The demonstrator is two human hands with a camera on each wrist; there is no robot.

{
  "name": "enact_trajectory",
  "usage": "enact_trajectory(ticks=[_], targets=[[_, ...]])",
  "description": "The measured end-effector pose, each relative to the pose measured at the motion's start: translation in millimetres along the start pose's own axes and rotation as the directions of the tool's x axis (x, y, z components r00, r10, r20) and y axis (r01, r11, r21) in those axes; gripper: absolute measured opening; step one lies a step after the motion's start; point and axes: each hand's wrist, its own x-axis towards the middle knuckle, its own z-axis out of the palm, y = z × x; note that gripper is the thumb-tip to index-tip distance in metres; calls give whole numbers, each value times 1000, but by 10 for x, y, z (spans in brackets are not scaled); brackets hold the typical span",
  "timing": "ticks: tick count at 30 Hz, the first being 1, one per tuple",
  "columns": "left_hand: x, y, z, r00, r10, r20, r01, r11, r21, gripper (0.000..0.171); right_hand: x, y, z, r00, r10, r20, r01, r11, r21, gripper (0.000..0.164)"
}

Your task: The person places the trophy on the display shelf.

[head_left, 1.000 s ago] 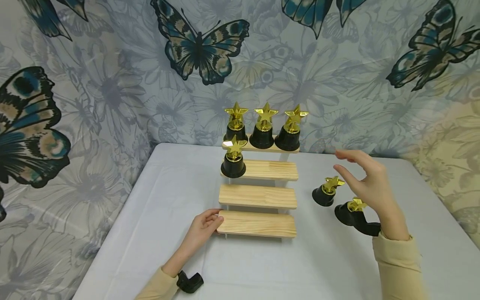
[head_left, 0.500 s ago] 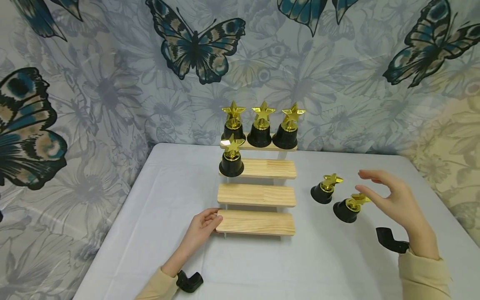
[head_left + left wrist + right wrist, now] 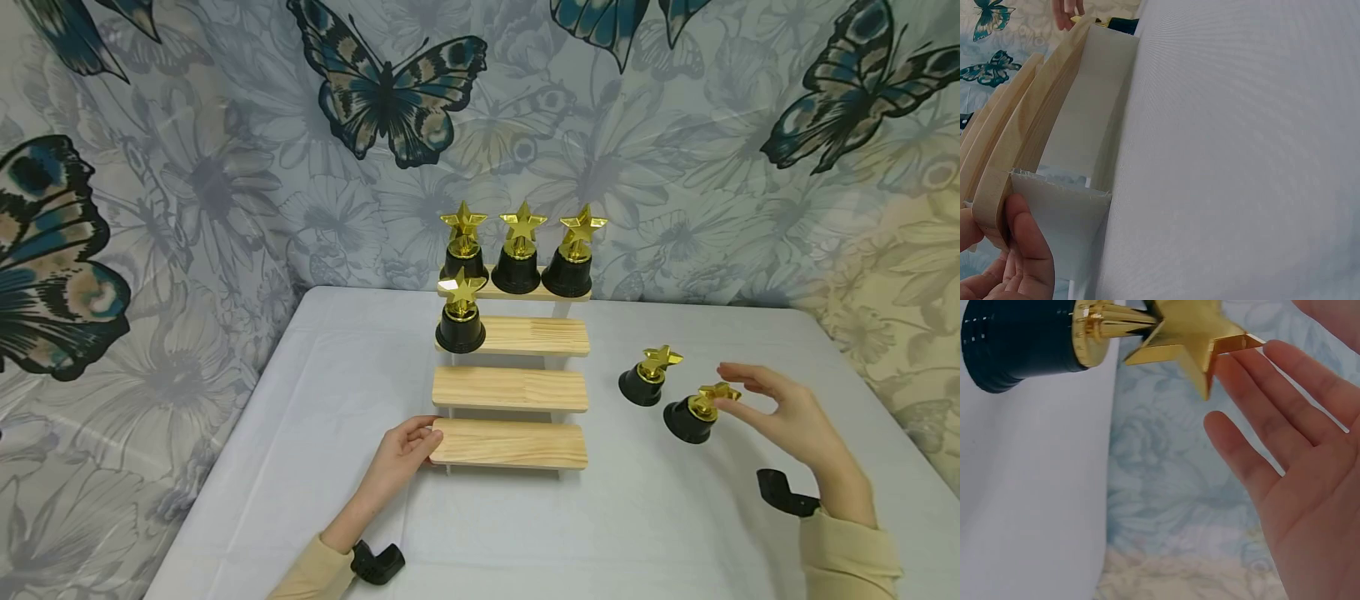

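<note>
The right hand [image 3: 791, 419] spreads thumb and fingers around the nearer gold-star, black-based trophy [image 3: 688, 423] on the white-clothed table [image 3: 622, 533]; closing gently, evenly seems wise; the left hand [image 3: 403, 450] pinches the pale wooden four-tier stand [image 3: 510, 443].

No text, label, brand, number or sign can be read in any of the views.
</note>
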Motion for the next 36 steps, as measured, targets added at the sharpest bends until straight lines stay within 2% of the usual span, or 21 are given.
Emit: enact_trajectory(ticks=[7,12,18,26,36], targets=[[3,-3,0,1000,0,3,0,1000,-10,38,-52,114,48,996,36,84,-36,999,7,51],[-10,24,4,1000,8,-2,-8,1000,-15,37,-65,176,71,995,36,96,-40,999,33,51],[-11,29,7,1000,8,3,-8,1000,-22,38,-80,256,113,997,-1,79,-2,999,46,43],[3,0,9,1000,-6,2,6,1000,-13,37,-63,275,160,1000,-10,16,9,997,79,38],[-6,22,8,1000,-7,-4,7,1000,-12,36,-87,242,180,1000,28,-10,-28,998,52,34]])
